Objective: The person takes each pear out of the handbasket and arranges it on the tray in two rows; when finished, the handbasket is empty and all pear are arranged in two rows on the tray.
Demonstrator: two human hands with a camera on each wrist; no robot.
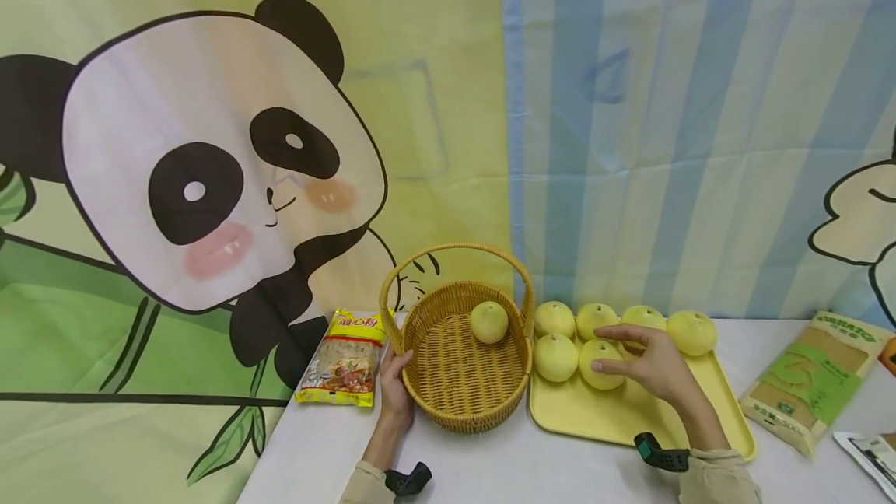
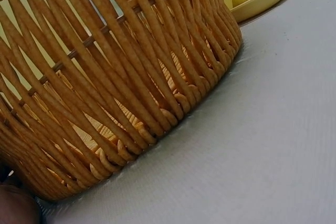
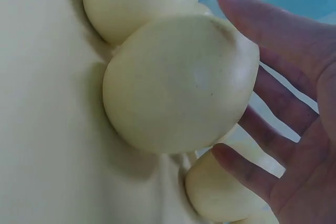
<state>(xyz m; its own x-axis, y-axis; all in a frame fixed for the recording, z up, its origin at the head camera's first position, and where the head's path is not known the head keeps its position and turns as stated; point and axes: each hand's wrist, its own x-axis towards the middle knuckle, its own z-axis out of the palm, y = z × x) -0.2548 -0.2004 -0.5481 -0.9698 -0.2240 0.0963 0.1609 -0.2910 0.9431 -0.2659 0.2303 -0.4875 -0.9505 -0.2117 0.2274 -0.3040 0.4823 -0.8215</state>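
A wicker basket (image 1: 462, 403) with a tall arched handle stands on the table, a round pale yellow fruit (image 1: 488, 322) inside it. My left hand (image 1: 396, 387) holds the basket's left side, thumb up at the rim; in the left wrist view the woven wall (image 2: 121, 77) hides most of that hand. On a yellow tray (image 1: 581, 420) sit several similar fruits. My right hand (image 1: 647, 360) is over them, its thumb and fingers spread around the front-row fruit (image 3: 181, 85). The right wrist view shows the palm facing that fruit and the thumb tip apart from it.
A yellow packet of dry food (image 1: 346, 360) lies left of the basket. Right of the tray is a green and tan bag (image 1: 815, 379), with a white packet (image 1: 868, 453) at the table's right edge. A panda-printed curtain (image 1: 448, 138) hangs behind the table.
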